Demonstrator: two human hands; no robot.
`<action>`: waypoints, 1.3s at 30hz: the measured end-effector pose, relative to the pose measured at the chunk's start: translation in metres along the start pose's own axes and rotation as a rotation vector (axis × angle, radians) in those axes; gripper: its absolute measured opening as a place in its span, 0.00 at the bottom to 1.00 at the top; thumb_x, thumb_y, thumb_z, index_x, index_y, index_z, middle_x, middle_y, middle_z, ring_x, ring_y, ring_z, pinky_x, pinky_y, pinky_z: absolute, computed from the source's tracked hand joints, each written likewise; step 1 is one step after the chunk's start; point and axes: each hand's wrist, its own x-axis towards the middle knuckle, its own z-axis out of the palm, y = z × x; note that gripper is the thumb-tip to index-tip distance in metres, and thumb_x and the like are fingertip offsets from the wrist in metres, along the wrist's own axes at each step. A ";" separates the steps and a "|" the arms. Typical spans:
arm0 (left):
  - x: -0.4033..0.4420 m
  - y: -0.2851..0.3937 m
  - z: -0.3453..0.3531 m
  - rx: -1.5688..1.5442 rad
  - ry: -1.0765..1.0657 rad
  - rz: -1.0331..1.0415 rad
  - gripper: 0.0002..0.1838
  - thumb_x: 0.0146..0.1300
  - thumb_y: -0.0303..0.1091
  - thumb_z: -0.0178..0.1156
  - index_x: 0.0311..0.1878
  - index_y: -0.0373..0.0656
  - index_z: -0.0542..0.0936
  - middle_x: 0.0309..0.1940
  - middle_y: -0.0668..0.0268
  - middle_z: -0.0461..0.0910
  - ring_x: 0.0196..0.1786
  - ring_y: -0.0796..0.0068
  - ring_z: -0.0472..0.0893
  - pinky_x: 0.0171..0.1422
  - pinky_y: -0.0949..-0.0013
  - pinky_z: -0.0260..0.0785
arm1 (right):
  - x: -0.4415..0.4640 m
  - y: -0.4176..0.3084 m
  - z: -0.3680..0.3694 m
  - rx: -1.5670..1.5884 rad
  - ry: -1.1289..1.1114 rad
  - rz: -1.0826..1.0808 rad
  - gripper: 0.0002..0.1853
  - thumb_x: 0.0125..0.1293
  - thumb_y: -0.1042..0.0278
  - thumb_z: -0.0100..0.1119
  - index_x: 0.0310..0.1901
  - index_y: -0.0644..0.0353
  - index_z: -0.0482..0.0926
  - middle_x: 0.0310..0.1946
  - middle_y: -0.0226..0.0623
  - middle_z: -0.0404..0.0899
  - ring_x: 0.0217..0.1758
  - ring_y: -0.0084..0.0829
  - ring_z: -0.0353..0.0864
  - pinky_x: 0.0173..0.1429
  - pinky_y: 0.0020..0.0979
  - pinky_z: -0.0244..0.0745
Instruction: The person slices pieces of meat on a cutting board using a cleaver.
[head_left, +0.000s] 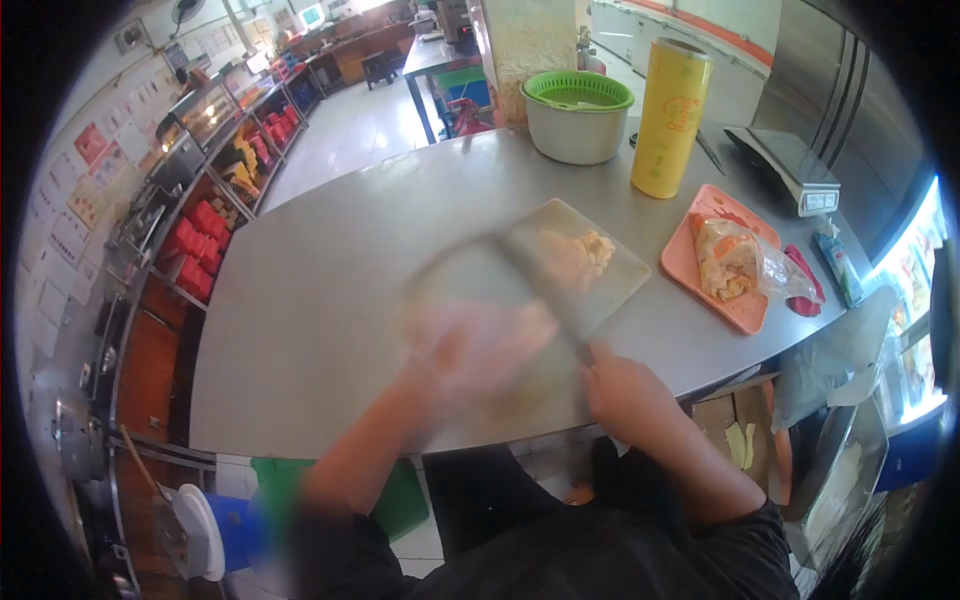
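On the steel table (300, 330) lies a pale cutting board (625, 272) with pieces of light, meat-like food (590, 255) on its far part. My right hand (615, 390) is closed round the handle of a knife (540, 285), whose blurred blade points up and left over the board. My left hand (470, 345) is smeared by motion at the board's near left side; its fingers and anything in them cannot be made out. Right of the board, a pink tray (683, 260) holds a clear plastic bag (730, 255) of similar food.
Behind the board stand a white bucket with a green basket (575, 130) and a tall yellow roll (672, 120). A scale (790, 175) sits at the far right, near a tube-like packet (838, 262). Below left are a blue bin (235, 530) and shelves (200, 235).
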 end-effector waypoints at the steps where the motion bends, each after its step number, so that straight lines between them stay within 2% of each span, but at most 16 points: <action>1: 0.003 0.006 -0.007 -0.014 -0.084 -0.019 0.20 0.74 0.54 0.59 0.47 0.48 0.90 0.42 0.52 0.88 0.46 0.46 0.87 0.55 0.44 0.79 | 0.002 0.001 0.004 -0.017 0.000 0.007 0.19 0.83 0.57 0.47 0.58 0.68 0.70 0.39 0.64 0.86 0.46 0.67 0.86 0.53 0.63 0.78; 2: 0.005 0.006 -0.008 -0.030 -0.171 -0.036 0.20 0.74 0.54 0.59 0.46 0.48 0.90 0.42 0.53 0.88 0.46 0.46 0.86 0.55 0.44 0.78 | 0.004 0.005 0.011 -0.084 -0.015 -0.026 0.18 0.83 0.57 0.47 0.56 0.67 0.70 0.38 0.63 0.86 0.44 0.67 0.86 0.52 0.63 0.79; 6: 0.004 -0.011 0.018 -0.197 -0.136 0.041 0.19 0.74 0.51 0.60 0.44 0.46 0.89 0.42 0.53 0.88 0.45 0.47 0.86 0.52 0.45 0.79 | 0.015 0.010 0.024 -0.267 -0.061 -0.127 0.15 0.83 0.60 0.47 0.52 0.67 0.69 0.34 0.61 0.85 0.40 0.66 0.86 0.48 0.62 0.80; 8: 0.001 -0.022 0.026 -0.230 0.056 0.159 0.15 0.75 0.46 0.60 0.45 0.45 0.88 0.41 0.54 0.87 0.44 0.47 0.86 0.50 0.44 0.79 | 0.019 0.002 0.025 -0.273 -0.067 -0.130 0.14 0.83 0.61 0.47 0.52 0.67 0.69 0.32 0.61 0.85 0.39 0.66 0.87 0.46 0.62 0.81; 10: 0.000 -0.035 0.046 -0.232 0.117 0.171 0.14 0.74 0.44 0.60 0.45 0.45 0.87 0.40 0.54 0.86 0.43 0.46 0.86 0.50 0.44 0.79 | 0.022 -0.009 0.022 -0.277 -0.064 -0.154 0.14 0.83 0.62 0.48 0.52 0.67 0.69 0.31 0.61 0.85 0.38 0.65 0.87 0.45 0.61 0.81; 12: -0.001 -0.045 0.056 -0.214 0.184 0.183 0.12 0.74 0.42 0.61 0.45 0.45 0.87 0.39 0.54 0.86 0.43 0.46 0.86 0.50 0.44 0.79 | 0.026 -0.019 0.017 -0.275 -0.065 -0.118 0.13 0.82 0.63 0.49 0.51 0.67 0.68 0.30 0.60 0.84 0.37 0.65 0.87 0.44 0.61 0.81; 16: -0.002 -0.048 0.058 -0.190 0.131 0.185 0.12 0.72 0.41 0.62 0.47 0.45 0.87 0.39 0.53 0.86 0.43 0.45 0.86 0.48 0.43 0.79 | 0.032 -0.039 0.012 -0.280 -0.106 0.002 0.13 0.82 0.62 0.49 0.51 0.66 0.68 0.30 0.60 0.85 0.37 0.65 0.87 0.43 0.62 0.81; 18: -0.001 -0.047 0.057 -0.193 0.108 0.158 0.12 0.72 0.41 0.62 0.47 0.45 0.87 0.38 0.53 0.87 0.42 0.45 0.86 0.47 0.43 0.79 | 0.041 -0.033 0.023 -0.240 -0.030 0.011 0.13 0.83 0.62 0.49 0.51 0.66 0.68 0.30 0.59 0.86 0.37 0.63 0.88 0.43 0.61 0.81; 20: 0.001 -0.049 0.058 -0.309 0.197 0.197 0.11 0.71 0.39 0.62 0.47 0.45 0.87 0.37 0.53 0.87 0.41 0.45 0.86 0.46 0.43 0.79 | 0.049 -0.035 0.024 -0.260 -0.063 0.015 0.13 0.82 0.62 0.49 0.51 0.66 0.68 0.31 0.59 0.86 0.37 0.63 0.88 0.44 0.61 0.82; 23: 0.004 -0.055 0.076 -0.302 0.282 0.241 0.09 0.69 0.38 0.63 0.45 0.45 0.87 0.36 0.53 0.86 0.41 0.45 0.86 0.45 0.43 0.79 | 0.061 -0.034 0.029 -0.298 -0.089 0.001 0.12 0.81 0.65 0.48 0.53 0.66 0.69 0.34 0.60 0.87 0.40 0.62 0.89 0.46 0.60 0.83; 25: 0.006 -0.053 0.072 -0.253 0.225 0.246 0.09 0.68 0.37 0.64 0.46 0.46 0.87 0.36 0.53 0.86 0.41 0.45 0.86 0.45 0.43 0.79 | 0.069 -0.035 0.032 -0.312 -0.079 -0.008 0.11 0.80 0.67 0.47 0.53 0.67 0.69 0.35 0.61 0.87 0.41 0.61 0.90 0.47 0.59 0.83; 28: 0.009 -0.055 0.075 -0.226 0.142 0.230 0.09 0.67 0.35 0.65 0.47 0.48 0.88 0.36 0.53 0.86 0.41 0.46 0.86 0.45 0.43 0.79 | 0.087 -0.031 0.037 -0.126 0.034 -0.052 0.11 0.78 0.70 0.47 0.54 0.67 0.70 0.38 0.61 0.88 0.44 0.61 0.90 0.48 0.58 0.83; 31: 0.009 -0.053 0.076 -0.195 0.143 0.222 0.10 0.66 0.35 0.65 0.49 0.48 0.89 0.37 0.53 0.87 0.41 0.46 0.87 0.47 0.44 0.79 | 0.117 -0.013 0.048 -0.165 0.077 -0.289 0.10 0.77 0.72 0.48 0.53 0.67 0.71 0.41 0.60 0.88 0.46 0.60 0.90 0.49 0.57 0.83; 33: 0.007 -0.048 0.073 -0.134 0.171 0.241 0.11 0.67 0.35 0.66 0.50 0.49 0.89 0.38 0.53 0.87 0.41 0.45 0.87 0.48 0.45 0.79 | 0.111 -0.017 0.038 -0.127 0.082 -0.238 0.09 0.76 0.72 0.49 0.52 0.66 0.71 0.41 0.59 0.88 0.46 0.60 0.90 0.49 0.57 0.83; 35: 0.004 -0.045 0.071 -0.216 0.136 0.136 0.11 0.68 0.38 0.66 0.49 0.50 0.90 0.41 0.55 0.89 0.43 0.45 0.87 0.50 0.46 0.80 | 0.091 -0.024 0.025 -0.087 0.081 -0.152 0.08 0.76 0.73 0.49 0.52 0.66 0.71 0.41 0.59 0.88 0.47 0.60 0.90 0.49 0.57 0.83; 39: 0.007 -0.030 0.054 -0.224 0.055 0.058 0.11 0.69 0.41 0.66 0.48 0.51 0.91 0.40 0.55 0.89 0.44 0.45 0.87 0.51 0.46 0.79 | 0.052 -0.027 0.016 -0.100 0.043 -0.086 0.07 0.76 0.74 0.50 0.51 0.64 0.71 0.41 0.58 0.88 0.47 0.59 0.90 0.49 0.56 0.83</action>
